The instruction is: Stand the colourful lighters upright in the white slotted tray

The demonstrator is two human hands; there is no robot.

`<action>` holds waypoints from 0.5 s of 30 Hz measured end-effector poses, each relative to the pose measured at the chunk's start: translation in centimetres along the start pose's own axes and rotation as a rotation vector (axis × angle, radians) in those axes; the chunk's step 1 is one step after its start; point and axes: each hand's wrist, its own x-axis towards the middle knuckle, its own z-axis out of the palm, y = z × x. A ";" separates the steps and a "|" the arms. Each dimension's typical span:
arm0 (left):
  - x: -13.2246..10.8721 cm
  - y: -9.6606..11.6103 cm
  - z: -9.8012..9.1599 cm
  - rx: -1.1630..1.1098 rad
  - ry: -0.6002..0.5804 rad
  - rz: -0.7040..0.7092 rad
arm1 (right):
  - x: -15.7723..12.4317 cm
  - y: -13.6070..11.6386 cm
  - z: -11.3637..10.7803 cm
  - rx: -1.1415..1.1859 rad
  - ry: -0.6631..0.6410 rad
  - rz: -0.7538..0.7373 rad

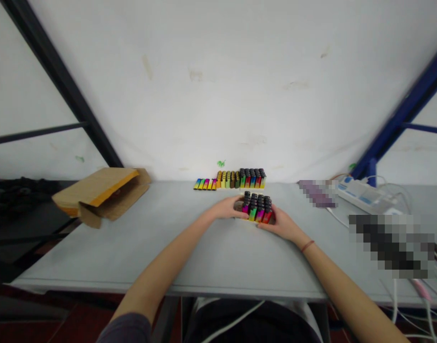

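Observation:
A tray of lighters, upright in rows with black tops and bright multicoloured bodies, sits in front of me on the table. My left hand grips its left side, thumb along the front. From the right, my right hand holds the opposite side, its fingers partly hidden behind the lighters. Just behind stands another block of black-topped lighters. Beside that block is a group of yellow and brown lighters, and several multicoloured lighters lie flat at its left.
An open brown cardboard box lies at the table's left. On the right are a white power strip, cables, a purple blurred item and a dark blurred item. A white wall rises behind the grey table.

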 end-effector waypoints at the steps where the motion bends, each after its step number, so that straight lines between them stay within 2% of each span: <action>1: 0.0 -0.2 -0.1 -0.041 0.027 0.011 | 0.0 0.0 0.0 0.006 0.003 -0.008; 5: -0.2 -0.7 0.3 -0.162 0.055 0.024 | 0.0 0.1 0.1 -0.003 0.014 -0.026; 10: 0.5 -1.6 1.7 -0.071 0.153 0.018 | 0.0 0.1 0.1 -0.016 0.014 -0.025; 15: 0.6 -2.3 2.1 -0.060 0.160 0.024 | 0.0 0.1 0.1 -0.021 0.026 -0.032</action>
